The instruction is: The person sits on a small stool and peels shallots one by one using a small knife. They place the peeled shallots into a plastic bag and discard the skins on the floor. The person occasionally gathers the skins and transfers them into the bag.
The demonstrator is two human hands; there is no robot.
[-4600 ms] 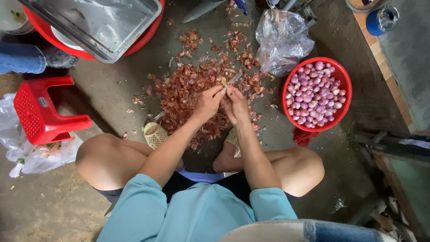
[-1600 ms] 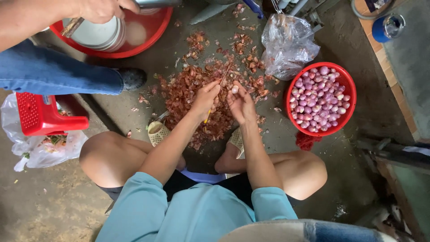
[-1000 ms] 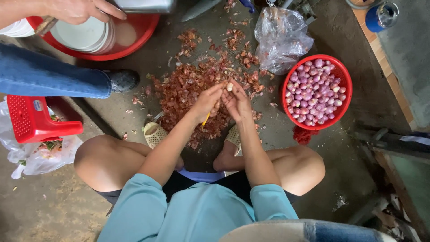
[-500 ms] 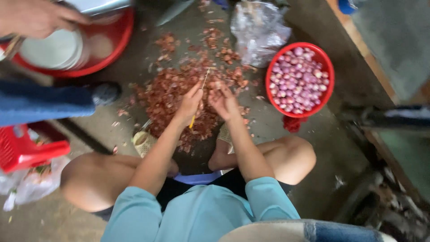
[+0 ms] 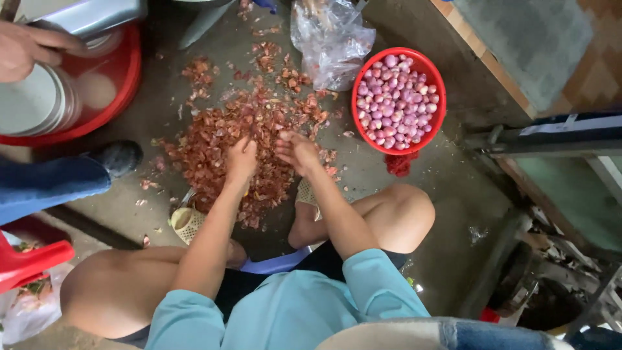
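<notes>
- Far left, top: another person's hand point(image 5: 23, 48) rested on a steel tray over a red basin point(image 5: 126, 84) that held stacked white plates point(image 5: 32, 104). Below it, that person's blue trouser leg and dark shoe point(image 5: 120, 155) stood on the floor.
- Lower left edge: part of a red plastic stool point(image 5: 32, 259), with a plastic bag just beneath it.
- Centre left: pile of reddish-brown shallot skins point(image 5: 220, 139) spread over the concrete floor point(image 5: 389, 181).
- Left hand point(image 5: 241, 159) was over the pile with fingers curled down into the skins; could not tell whether it held anything.
- Right hand point(image 5: 297, 150) was just beside the left, apart from it, fingers bent over the pile's right edge; grip contents could not be made out.
- Both feet wore pale woven sandals point(image 5: 186, 223) at the near edge of the pile.
- Top centre right: crumpled clear plastic bag point(image 5: 330, 39) on the floor.
- Right: red bowl point(image 5: 357, 84) filled with peeled purple shallots point(image 5: 396, 100), near the right hand but not touching it.
</notes>
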